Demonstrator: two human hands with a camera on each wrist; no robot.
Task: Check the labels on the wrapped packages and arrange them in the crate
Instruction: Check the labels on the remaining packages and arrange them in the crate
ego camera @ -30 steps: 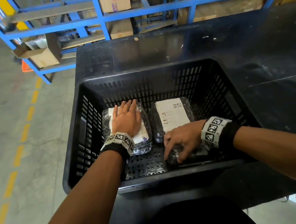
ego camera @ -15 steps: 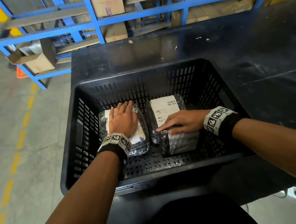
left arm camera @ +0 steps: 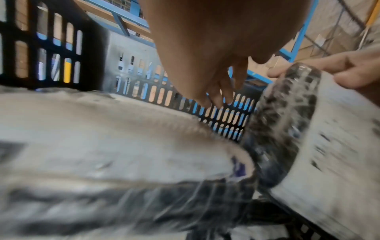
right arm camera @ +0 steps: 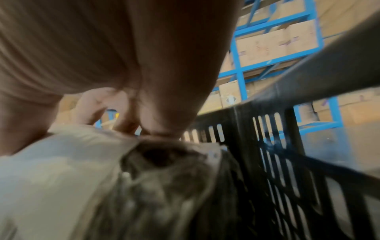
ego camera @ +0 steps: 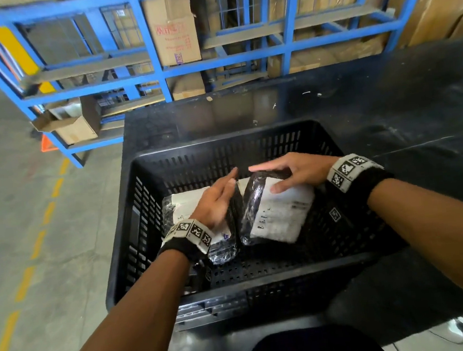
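Gripping a tilted wrapped package (ego camera: 274,213) by its top edge, the right hand (ego camera: 295,171) holds it inside the black crate (ego camera: 221,145). Beside it, the left hand (ego camera: 216,202) hovers flat, fingers straight, over a second package (ego camera: 182,209) lying on the crate floor, whose near strip is bare.

Crate (ego camera: 148,212) floor's right part seemingly free — packages (ego camera: 280,216) leftward

Left grip (ego camera: 216,202) flat, fingers straight (thumb hidden) — right grip (ego camera: 293,173) curled, clasping, both forearms extended
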